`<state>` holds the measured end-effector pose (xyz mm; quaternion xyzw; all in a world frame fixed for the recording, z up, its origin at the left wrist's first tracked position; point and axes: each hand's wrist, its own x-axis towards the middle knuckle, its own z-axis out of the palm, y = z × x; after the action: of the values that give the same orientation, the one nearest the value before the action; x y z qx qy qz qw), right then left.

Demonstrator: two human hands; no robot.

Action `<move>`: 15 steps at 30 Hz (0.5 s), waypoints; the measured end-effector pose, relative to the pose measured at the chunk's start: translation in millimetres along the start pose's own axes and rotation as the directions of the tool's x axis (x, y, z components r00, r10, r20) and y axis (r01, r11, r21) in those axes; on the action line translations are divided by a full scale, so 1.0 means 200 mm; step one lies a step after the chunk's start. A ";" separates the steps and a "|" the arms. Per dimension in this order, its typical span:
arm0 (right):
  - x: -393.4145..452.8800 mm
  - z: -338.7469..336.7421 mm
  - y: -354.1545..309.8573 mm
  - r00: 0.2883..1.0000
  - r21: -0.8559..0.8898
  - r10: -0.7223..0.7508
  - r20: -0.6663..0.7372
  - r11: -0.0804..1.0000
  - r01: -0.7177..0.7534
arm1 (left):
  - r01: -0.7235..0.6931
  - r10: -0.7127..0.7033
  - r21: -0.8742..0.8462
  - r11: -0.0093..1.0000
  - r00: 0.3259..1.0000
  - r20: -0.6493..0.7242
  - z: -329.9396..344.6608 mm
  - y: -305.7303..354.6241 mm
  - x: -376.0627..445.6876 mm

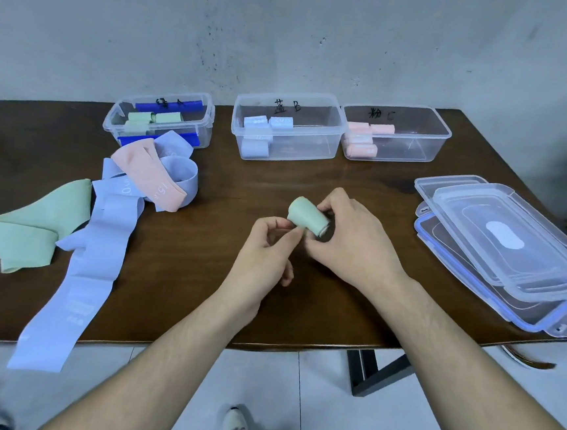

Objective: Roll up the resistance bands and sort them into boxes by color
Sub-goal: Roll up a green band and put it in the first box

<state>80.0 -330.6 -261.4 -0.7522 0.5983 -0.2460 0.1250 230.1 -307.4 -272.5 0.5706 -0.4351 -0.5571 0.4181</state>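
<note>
A rolled green band point(306, 214) is held above the middle of the table. My right hand point(350, 236) grips its right end and my left hand point(267, 247) pinches its near left edge. Three clear boxes stand at the back: the left box point(112, 121) holds green rolls, the middle box point(238, 125) light blue rolls, the right box point(444, 129) pink rolls. Unrolled bands lie at the left: a green band point(34, 227), a long light blue band point(96, 260) hanging over the table's front edge, and a pink band point(148, 172) on top of another blue band.
A stack of clear box lids point(505, 248) lies at the table's right edge. The dark wooden table point(279, 173) backs onto a grey wall. A shoe point(235, 428) shows on the tiled floor below.
</note>
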 end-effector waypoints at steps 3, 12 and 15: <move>-0.03 -0.01 -0.02 1.000 0.063 0.008 0.008 0.998 -0.008 | 0.031 -0.032 -0.141 0.989 0.999 -0.004 0.03 0.03 -0.02; -0.15 -0.03 0.01 0.993 0.268 -0.003 0.118 0.963 -0.029 | 0.020 -0.014 -0.117 0.993 0.999 0.046 0.08 0.01 -0.10; -0.15 -0.05 0.03 0.990 0.305 -0.052 0.134 0.952 0.009 | 0.047 -0.045 -0.115 0.992 0.999 0.021 0.09 0.01 -0.13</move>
<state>64.6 -301.5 -262.4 -0.7486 0.5316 -0.2834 0.2771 212.7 -283.3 -264.8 0.5503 -0.3924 -0.5960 0.4335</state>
